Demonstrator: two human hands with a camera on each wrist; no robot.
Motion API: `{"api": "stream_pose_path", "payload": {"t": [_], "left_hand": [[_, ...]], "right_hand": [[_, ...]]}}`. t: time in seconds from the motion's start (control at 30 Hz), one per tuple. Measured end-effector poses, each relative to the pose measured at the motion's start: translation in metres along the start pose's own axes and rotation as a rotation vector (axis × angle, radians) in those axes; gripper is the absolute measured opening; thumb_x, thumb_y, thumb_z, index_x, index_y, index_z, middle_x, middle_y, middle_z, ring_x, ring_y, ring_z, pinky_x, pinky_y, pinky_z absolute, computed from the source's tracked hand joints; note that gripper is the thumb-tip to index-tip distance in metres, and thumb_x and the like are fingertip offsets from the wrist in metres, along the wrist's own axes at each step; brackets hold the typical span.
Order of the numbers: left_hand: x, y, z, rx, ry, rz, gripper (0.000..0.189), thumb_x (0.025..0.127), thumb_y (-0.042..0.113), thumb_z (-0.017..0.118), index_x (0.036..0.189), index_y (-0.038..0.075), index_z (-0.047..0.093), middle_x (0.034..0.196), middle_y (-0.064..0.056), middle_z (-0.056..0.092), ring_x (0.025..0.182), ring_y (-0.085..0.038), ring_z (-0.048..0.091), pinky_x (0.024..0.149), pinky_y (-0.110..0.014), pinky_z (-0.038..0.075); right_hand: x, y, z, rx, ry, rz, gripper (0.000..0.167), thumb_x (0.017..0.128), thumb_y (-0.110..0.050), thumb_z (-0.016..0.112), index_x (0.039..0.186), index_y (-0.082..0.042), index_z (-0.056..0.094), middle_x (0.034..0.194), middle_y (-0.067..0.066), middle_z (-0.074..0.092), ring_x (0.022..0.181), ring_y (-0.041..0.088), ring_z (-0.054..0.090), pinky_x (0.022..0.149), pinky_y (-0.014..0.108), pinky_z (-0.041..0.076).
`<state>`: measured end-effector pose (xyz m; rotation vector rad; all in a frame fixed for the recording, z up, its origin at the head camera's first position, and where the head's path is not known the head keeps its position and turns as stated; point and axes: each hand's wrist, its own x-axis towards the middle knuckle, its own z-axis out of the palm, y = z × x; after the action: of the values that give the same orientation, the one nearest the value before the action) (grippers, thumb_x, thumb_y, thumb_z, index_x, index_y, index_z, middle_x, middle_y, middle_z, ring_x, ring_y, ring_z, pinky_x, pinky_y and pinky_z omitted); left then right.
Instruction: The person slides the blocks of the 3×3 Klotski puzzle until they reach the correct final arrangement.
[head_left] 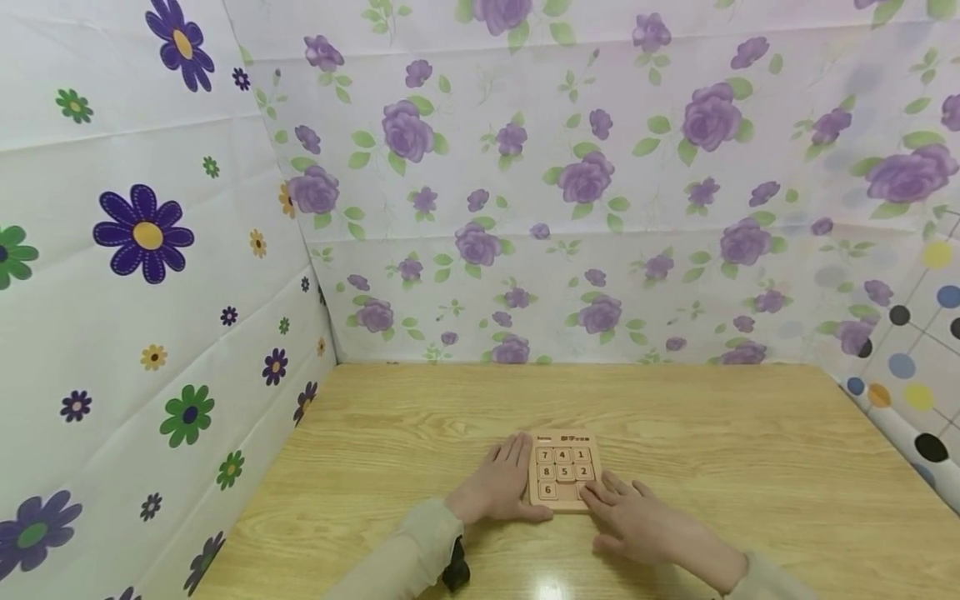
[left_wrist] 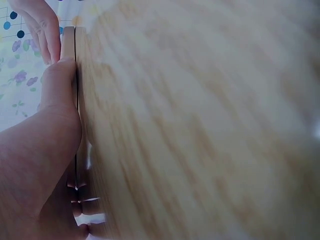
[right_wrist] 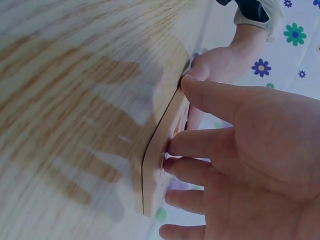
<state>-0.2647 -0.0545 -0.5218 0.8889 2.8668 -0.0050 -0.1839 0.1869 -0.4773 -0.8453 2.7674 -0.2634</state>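
Observation:
A wooden sliding number puzzle lies flat on the table. Its tiles read 7, 4, 1 across the far row and 8, 5, 2 in the middle. In the near row, the 6 tile sits left of a bare slot, and a tile at the right has its number hidden by fingers. My left hand braces the puzzle, straight fingers along its left edge, thumb along the near edge. From the right, my right hand reaches in with extended fingers, index fingertip on the near-right tile. The right wrist view shows the right fingers at the puzzle's edge.
The wood-grain table stretches around the puzzle. A flowered cloth hangs behind it, a daisy-print cloth at the left and a dotted one at the right. A black strap piece shows at the left wrist.

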Motion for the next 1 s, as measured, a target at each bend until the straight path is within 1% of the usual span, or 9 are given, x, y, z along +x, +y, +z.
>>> {"api": "stream_pose_path", "payload": {"t": [0.33, 0.57, 0.67, 0.87, 1.0], "left_hand": [[0.0, 0.0, -0.001, 0.006, 0.0, -0.004, 0.122, 0.077, 0.084, 0.046, 0.154, -0.001, 0.006, 0.162, -0.019, 0.01, 0.15, -0.03, 0.014, 0.122, -0.044, 0.023], [-0.001, 0.001, -0.002, 0.003, -0.012, -0.003, 0.122, 0.076, 0.084, 0.046, 0.154, -0.001, 0.006, 0.162, -0.019, 0.009, 0.15, -0.031, 0.013, 0.122, -0.044, 0.021], [-0.001, 0.002, -0.003, -0.001, -0.015, -0.006, 0.122, 0.076, 0.084, 0.046, 0.154, -0.001, 0.005, 0.162, -0.019, 0.009, 0.15, -0.031, 0.013, 0.122, -0.044, 0.021], [-0.001, 0.002, -0.004, -0.002, -0.023, -0.011, 0.121, 0.077, 0.083, 0.046, 0.154, -0.001, 0.006, 0.162, -0.019, 0.009, 0.151, -0.03, 0.013, 0.122, -0.044, 0.02], [-0.002, 0.002, -0.003, 0.01, -0.016, 0.0, 0.122, 0.077, 0.084, 0.045, 0.154, -0.001, 0.005, 0.162, -0.019, 0.009, 0.15, -0.031, 0.013, 0.122, -0.044, 0.021]], "right_hand": [[0.001, -0.002, -0.002, -0.019, -0.011, 0.024, 0.072, 0.09, -0.048, 0.059, 0.145, -0.004, 0.043, 0.151, 0.015, 0.041, 0.143, 0.041, 0.03, 0.109, 0.068, 0.028], [0.001, -0.008, -0.007, -0.043, 0.004, -0.02, 0.068, 0.092, -0.046, 0.058, 0.143, -0.003, 0.045, 0.152, 0.016, 0.041, 0.142, 0.042, 0.03, 0.11, 0.067, 0.028], [0.004, -0.013, -0.008, -0.051, 0.005, -0.02, 0.068, 0.091, -0.047, 0.058, 0.143, -0.004, 0.046, 0.151, 0.016, 0.041, 0.143, 0.042, 0.029, 0.111, 0.067, 0.027], [0.013, -0.02, -0.003, -0.066, -0.023, -0.014, 0.07, 0.091, -0.051, 0.055, 0.145, -0.007, 0.044, 0.152, 0.013, 0.04, 0.144, 0.039, 0.028, 0.113, 0.065, 0.027], [0.015, -0.027, -0.002, -0.072, -0.03, -0.041, 0.069, 0.092, -0.05, 0.055, 0.146, -0.008, 0.043, 0.153, 0.011, 0.039, 0.145, 0.037, 0.028, 0.113, 0.063, 0.027]]}}
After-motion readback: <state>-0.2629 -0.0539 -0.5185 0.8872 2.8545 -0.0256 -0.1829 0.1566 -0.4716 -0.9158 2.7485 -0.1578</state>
